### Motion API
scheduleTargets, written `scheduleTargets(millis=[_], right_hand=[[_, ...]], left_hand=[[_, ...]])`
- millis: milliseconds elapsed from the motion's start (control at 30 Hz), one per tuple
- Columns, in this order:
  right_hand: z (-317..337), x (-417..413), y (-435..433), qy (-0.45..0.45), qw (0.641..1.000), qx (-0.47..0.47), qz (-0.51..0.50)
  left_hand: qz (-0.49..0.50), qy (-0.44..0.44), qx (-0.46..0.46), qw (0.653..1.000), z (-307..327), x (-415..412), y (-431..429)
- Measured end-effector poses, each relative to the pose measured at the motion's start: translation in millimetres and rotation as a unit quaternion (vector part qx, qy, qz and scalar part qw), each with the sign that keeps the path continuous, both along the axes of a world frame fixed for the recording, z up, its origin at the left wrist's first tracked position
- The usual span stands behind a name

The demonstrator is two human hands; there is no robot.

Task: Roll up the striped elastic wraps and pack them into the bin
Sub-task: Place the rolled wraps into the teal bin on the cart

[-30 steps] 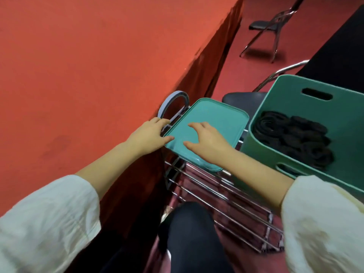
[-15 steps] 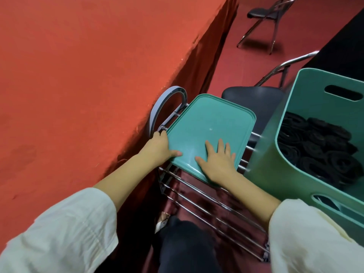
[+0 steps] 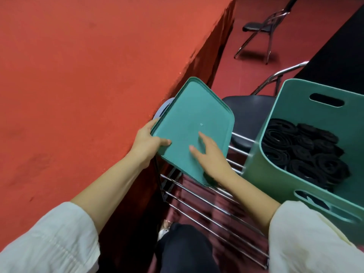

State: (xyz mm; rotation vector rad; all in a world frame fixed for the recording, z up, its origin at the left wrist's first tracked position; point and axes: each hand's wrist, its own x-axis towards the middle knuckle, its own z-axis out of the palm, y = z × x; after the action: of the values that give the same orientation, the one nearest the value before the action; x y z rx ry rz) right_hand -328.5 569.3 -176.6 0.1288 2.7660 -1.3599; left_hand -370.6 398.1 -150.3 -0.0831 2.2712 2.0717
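A green bin [image 3: 262, 174] stands at the right on a wire rack, with several rolled black wraps [image 3: 301, 148] inside. A flat green lid [image 3: 194, 117] is tilted up off the rack beside the red table. My left hand [image 3: 146, 141] grips the lid's left edge, thumb on top. My right hand [image 3: 209, 154] lies on the lid's top near its lower corner with fingers spread and slightly bent.
A chrome wire rack [image 3: 206, 205] runs below the lid and bin. The red cloth-covered table [image 3: 78, 75] fills the left. A black chair seat [image 3: 248, 113] sits behind the rack, and a folding chair [image 3: 260, 28] stands farther back. My dark-clad knee [image 3: 183, 251] is at the bottom.
The lid has lifted and tilted up off the rack. My left hand keeps hold of its edge; my right hand stays on its top.
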Motion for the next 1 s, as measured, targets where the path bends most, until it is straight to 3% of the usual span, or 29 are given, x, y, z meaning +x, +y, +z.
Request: scheduleTargets(millis=[67,167,267,367,433,500,600,667,800,1000], right_hand=[[24,0,-13,0.018,0.983,-0.181,-0.036],[59,-6,-26,0.006,0.904,-0.42,-0.075],[81,-14,-23,0.052,0.867,-0.486,-0.099],[67,-21,-15,0.094,0.86,-0.454,-0.214],[43,-20,-7,0.069,0.865,-0.405,-0.288],[20,-14,4,0.025,0.879,-0.349,-0.324],[-3,1,16,-0.056,0.924,-0.194,-0.326],[-13,6,17,-0.098,0.938,-0.119,-0.312],[-27,3,8,-0.116,0.948,-0.059,-0.289],[-33,-1,7,-0.102,0.956,-0.054,-0.271]], left_hand=[[0.015,0.086,-0.042,0.995,23,2,3],[-0.006,0.216,-0.131,0.967,51,14,15],[-0.063,0.271,-0.221,0.935,54,33,31],[-0.184,0.206,-0.291,0.916,38,43,37],[-0.308,0.126,-0.312,0.89,25,43,35],[-0.361,0.068,-0.299,0.881,16,37,34],[-0.246,0.085,-0.336,0.905,-2,15,33],[-0.176,0.092,-0.423,0.884,-14,-3,32],[-0.154,0.031,-0.539,0.827,-32,-29,38],[-0.124,-0.069,-0.567,0.811,-41,-38,51]])
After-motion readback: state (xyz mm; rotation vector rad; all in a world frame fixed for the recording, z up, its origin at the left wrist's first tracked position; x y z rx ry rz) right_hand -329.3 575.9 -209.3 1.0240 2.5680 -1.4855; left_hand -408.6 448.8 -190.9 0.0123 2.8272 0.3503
